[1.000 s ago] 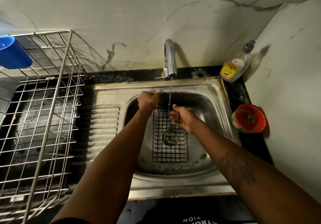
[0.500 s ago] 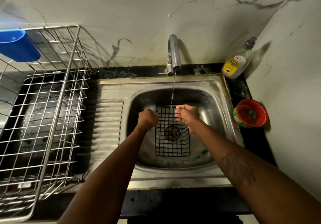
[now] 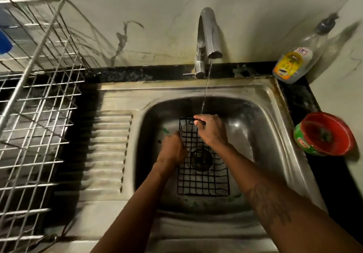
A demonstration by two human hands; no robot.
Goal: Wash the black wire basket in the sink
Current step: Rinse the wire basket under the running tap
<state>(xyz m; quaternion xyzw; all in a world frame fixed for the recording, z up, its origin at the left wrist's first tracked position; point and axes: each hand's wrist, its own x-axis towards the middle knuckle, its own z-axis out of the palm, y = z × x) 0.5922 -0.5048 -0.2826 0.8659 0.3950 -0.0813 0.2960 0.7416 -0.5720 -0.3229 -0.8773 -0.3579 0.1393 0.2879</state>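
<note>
Steel sink (image 3: pixel 279 134) around me, my left hand (image 3: pixel 172 150) and right hand (image 3: pixel 212 133) both grip the black wire basket (image 3: pixel 204 182); wet wire may slip from my fingers.

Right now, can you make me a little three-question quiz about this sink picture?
1. True or false: water is running from the tap.
2. Which hand is on the far rim of the black wire basket? A) left hand B) right hand
3. Fill in: the red bowl sits to the ____ of the sink.

Key: 1. True. A thin stream falls onto the right hand. 2. B. The left hand is at the basket's left side. 3. Right, near the soap bottle.
</note>
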